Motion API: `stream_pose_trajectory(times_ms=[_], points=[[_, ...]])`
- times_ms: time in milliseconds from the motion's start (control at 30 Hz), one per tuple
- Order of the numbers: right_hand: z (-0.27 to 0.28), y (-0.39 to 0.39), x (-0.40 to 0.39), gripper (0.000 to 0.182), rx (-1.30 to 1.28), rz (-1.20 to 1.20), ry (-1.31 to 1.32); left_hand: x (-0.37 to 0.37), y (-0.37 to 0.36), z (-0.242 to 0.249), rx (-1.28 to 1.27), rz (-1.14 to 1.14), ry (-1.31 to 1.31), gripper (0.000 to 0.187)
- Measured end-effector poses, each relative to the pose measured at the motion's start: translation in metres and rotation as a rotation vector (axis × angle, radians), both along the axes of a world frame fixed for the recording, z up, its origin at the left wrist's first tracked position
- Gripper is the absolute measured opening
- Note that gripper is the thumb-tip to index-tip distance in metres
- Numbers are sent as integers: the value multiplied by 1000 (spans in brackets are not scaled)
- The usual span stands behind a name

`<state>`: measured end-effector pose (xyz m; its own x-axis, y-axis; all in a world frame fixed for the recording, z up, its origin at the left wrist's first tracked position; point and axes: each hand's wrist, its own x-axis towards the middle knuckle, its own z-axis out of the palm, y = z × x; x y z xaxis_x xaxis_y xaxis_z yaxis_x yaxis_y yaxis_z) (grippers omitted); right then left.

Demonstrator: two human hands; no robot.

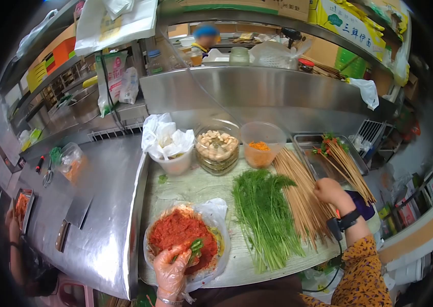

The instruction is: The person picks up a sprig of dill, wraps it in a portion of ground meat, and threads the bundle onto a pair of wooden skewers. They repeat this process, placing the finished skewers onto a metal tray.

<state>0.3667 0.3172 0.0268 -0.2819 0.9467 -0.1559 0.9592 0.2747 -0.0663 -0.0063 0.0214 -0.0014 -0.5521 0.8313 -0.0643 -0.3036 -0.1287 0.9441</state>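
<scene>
Over red paste [168, 230], green leaves [196, 246] are pinched by the left hand [173, 271]; just leftward of the nearer right hand's [330, 192] curled fingers, hold unclear, skewers [298, 202] are laid slanting away.

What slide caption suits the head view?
Gloved left hand holds greens over red paste; right hand at the wooden skewers.

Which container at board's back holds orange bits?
The rightmost clear tub, beside the skewers; the middle jar holds pale chunks, the left tub white plastic.
</scene>
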Motion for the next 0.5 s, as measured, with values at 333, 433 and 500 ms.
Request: stream_pose_trajectory(times_ms=[333, 433, 500], points=[[43, -85, -85, 12, -438, -64, 1530, 4, 17, 15, 132, 94, -364, 20], [28, -120, -145, 11, -425, 17, 1825, 11, 23, 14, 166, 154, -399, 21], [24, -133, -167, 12, -490, 90, 1867, 8, 24, 17, 251, 105, -463, 21]])
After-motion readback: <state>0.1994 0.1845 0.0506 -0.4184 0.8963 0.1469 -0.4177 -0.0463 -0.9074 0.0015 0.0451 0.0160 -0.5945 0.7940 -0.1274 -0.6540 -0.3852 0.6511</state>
